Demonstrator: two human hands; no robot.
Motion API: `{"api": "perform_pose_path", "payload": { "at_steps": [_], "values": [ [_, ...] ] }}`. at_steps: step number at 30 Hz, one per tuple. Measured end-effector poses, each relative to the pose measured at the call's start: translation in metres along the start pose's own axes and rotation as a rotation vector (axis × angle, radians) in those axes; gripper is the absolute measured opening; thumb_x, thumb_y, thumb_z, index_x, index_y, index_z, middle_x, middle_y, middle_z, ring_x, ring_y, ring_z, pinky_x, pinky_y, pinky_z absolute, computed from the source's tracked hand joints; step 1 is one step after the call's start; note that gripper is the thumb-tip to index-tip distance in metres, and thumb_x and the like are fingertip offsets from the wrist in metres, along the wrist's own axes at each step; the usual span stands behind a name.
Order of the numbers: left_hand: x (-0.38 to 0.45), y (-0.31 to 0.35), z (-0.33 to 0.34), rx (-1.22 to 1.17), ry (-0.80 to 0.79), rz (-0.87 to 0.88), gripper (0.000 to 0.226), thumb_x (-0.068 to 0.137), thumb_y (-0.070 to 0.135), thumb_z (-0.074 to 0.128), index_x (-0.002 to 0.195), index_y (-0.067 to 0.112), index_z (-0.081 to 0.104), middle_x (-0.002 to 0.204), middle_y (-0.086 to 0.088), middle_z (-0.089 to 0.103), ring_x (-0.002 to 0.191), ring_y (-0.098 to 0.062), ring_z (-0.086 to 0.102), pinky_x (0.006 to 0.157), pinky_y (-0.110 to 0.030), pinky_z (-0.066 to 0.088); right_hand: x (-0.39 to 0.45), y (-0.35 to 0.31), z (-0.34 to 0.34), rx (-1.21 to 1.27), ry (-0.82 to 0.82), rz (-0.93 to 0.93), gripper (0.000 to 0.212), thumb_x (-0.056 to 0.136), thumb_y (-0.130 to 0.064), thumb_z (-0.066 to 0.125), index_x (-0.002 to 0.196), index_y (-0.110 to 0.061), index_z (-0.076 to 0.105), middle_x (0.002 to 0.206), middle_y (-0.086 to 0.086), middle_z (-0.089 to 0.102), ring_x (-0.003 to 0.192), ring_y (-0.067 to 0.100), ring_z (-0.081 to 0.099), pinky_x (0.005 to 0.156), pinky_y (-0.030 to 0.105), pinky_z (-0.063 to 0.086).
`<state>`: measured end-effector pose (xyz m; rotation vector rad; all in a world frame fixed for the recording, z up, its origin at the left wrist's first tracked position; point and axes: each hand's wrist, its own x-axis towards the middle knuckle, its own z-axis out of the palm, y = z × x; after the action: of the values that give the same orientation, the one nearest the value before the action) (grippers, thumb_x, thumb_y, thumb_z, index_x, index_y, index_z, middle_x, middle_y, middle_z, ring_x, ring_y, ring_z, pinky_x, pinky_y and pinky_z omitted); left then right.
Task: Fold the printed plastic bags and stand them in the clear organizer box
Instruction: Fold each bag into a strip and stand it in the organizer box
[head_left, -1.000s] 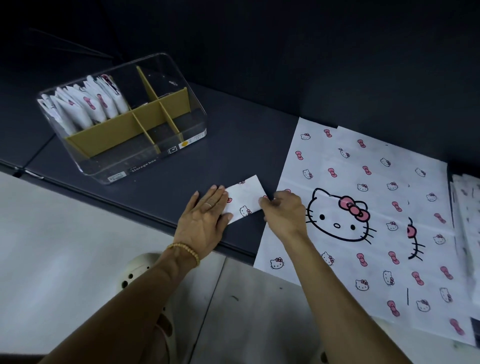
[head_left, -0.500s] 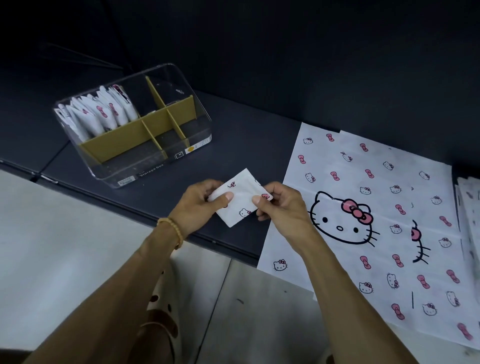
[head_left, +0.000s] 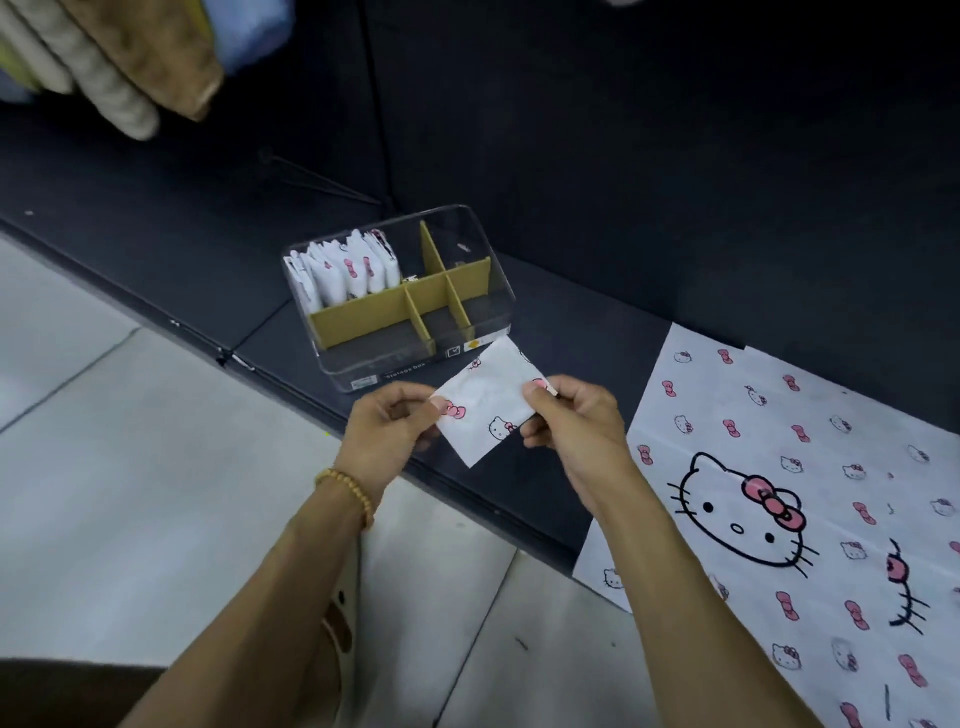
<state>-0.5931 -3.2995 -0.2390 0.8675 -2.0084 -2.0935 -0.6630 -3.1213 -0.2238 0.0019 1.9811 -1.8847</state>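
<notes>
Along the dark shelf's front edge, toward its left end, stands the clear organizer box (head_left: 400, 296), tan dividers splitting it into compartments. Its far-left compartment holds a row of folded bags (head_left: 345, 267) standing upright; the others look empty. Just in front of the box, lifted off the shelf, a small folded bag (head_left: 488, 405) hangs between two hands. The left hand (head_left: 387, 434), a beaded bracelet (head_left: 349, 491) on its wrist, pinches the packet's left edge with thumb and curled fingers. The right hand (head_left: 576, 421) pinches the right edge the same way. The packet's long axis runs from lower left to upper right, its upper corner overlapping the box's front wall in this view. The box lies ahead and slightly left of both hands, so the left hand is nearer the filled compartment. Over the shelf's right end, unfolded printed bags (head_left: 779, 499) lie flat, overhanging the front edge.

A second ago the packet was pressed flat on the shelf under the left palm; now it is raised and gripped at both ends, and the box appears much closer to the hands.
</notes>
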Motion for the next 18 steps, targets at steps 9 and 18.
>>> {"api": "perform_pose_path", "payload": {
  "at_steps": [9, 18],
  "values": [
    [0.023, -0.023, -0.043, -0.035, 0.36, 0.002, 0.007, 0.095, 0.018, 0.059, 0.097, 0.015, 0.066, 0.084, 0.003, 0.066, 0.078, -0.011, 0.06, 0.077, -0.03, 0.053, 0.084, -0.025, 0.101, -0.162, 0.181, -0.209, 0.016, 0.09, -0.013, 0.065, 0.075, -0.016, 0.065, 0.064, 0.002, 0.069, 0.055, 0.009, 0.068, 0.051, 0.02, 0.052],
    [0.034, -0.03, -0.038, -0.107, 0.42, -0.008, 0.013, 0.096, 0.024, 0.056, 0.094, 0.036, 0.058, 0.096, 0.016, 0.063, 0.085, 0.007, 0.059, 0.071, -0.009, 0.046, 0.133, -0.002, 0.14, -0.621, 0.359, -0.336, 0.016, 0.092, -0.019, 0.059, 0.086, -0.006, 0.066, 0.083, 0.01, 0.069, 0.078, 0.027, 0.063, 0.066, 0.03, 0.045]
  ]
}}
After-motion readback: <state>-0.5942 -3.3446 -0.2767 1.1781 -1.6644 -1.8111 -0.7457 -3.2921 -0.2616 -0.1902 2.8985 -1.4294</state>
